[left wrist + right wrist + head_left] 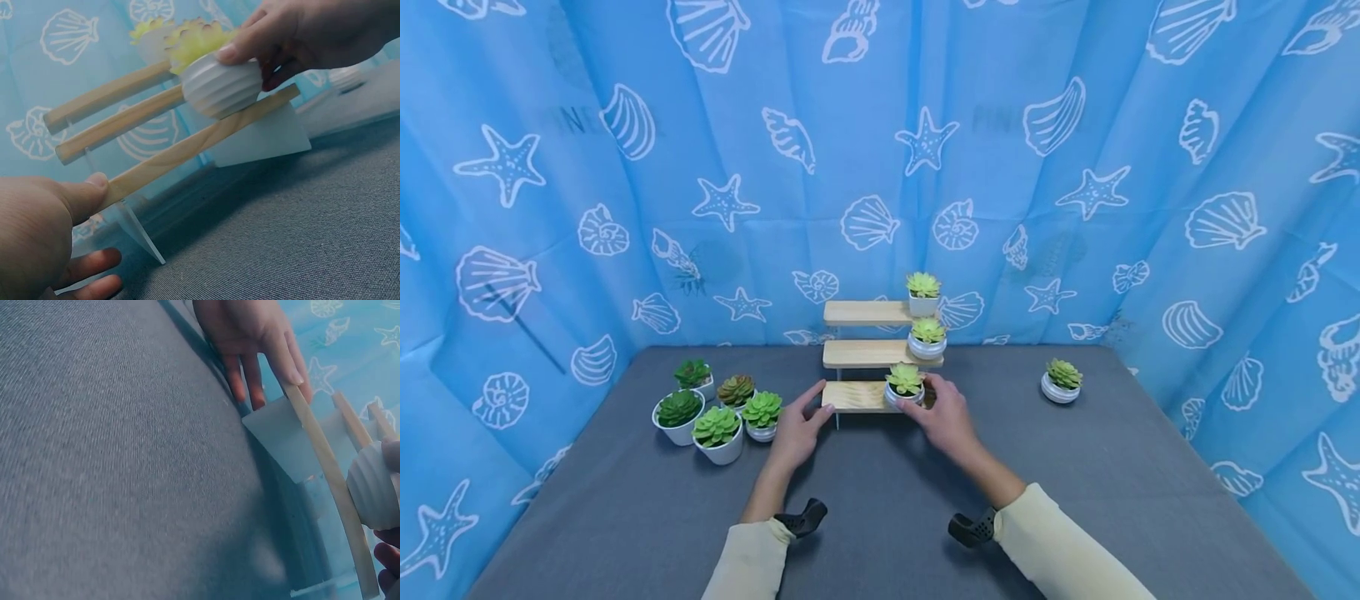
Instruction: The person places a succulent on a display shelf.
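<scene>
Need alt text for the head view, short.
A right hand holds a small white potted succulent on the lowest shelf of a three-tier wooden stand, while the left hand touches that shelf's left end. Five potted succulents cluster on the grey table at left.

Grey fabric tabletop (880, 517). Three-step wooden shelf (865, 357) at back centre, one small potted succulent on each step at right end: top (922, 293), middle (927, 337), bottom (904, 385). Cluster of five potted succulents (718, 408) at left. Lone potted succulent (1062, 380) at right, well apart.
</scene>
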{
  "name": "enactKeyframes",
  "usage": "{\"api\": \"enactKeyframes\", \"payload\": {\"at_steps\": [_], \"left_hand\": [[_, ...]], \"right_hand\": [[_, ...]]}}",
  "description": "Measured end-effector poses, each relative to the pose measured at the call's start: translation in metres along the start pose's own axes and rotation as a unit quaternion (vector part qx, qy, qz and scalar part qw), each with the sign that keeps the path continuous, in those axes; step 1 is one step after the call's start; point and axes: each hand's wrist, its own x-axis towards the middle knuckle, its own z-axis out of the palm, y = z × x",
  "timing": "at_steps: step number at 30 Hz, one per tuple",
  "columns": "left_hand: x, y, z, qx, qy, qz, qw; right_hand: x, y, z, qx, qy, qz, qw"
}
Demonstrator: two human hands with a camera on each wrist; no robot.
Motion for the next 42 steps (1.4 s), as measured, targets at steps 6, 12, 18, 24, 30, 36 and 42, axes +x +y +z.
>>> {"api": "enactKeyframes", "payload": {"at_steps": [6, 12, 18, 24, 30, 36, 42], "left_hand": [[0.001, 0.001, 0.000, -0.004, -0.003, 0.004, 1.0000], [0.001, 0.001, 0.000, -0.004, -0.003, 0.000, 1.0000], [0.001, 0.000, 0.000, -0.001, 0.000, -0.002, 1.0000], [0.001, -0.001, 0.000, -0.002, 0.001, -0.004, 1.0000], [0.000, -0.002, 0.000, -0.006, -0.001, -0.003, 1.0000], [0.000, -0.002, 0.000, -0.003, -0.001, 0.001, 1.0000], [-0.001, -0.001, 0.001, -0.005, 0.002, -0.004, 1.0000]], "right_hand": [[0.003, -0.003, 0.005, 0.016, -0.002, -0.025, 1.000], [0.005, -0.006, 0.010, 0.016, 0.000, -0.040, 0.999], [0.007, -0.010, 0.013, 0.020, -0.008, -0.046, 0.999], [0.009, -0.012, 0.017, 0.017, -0.009, -0.048, 0.999], [0.006, -0.010, 0.016, 0.029, -0.008, -0.050, 0.998], [-0.001, -0.003, 0.005, 0.065, 0.023, -0.050, 0.996], [-0.012, 0.011, -0.015, 0.096, 0.065, -0.060, 0.991]]}}
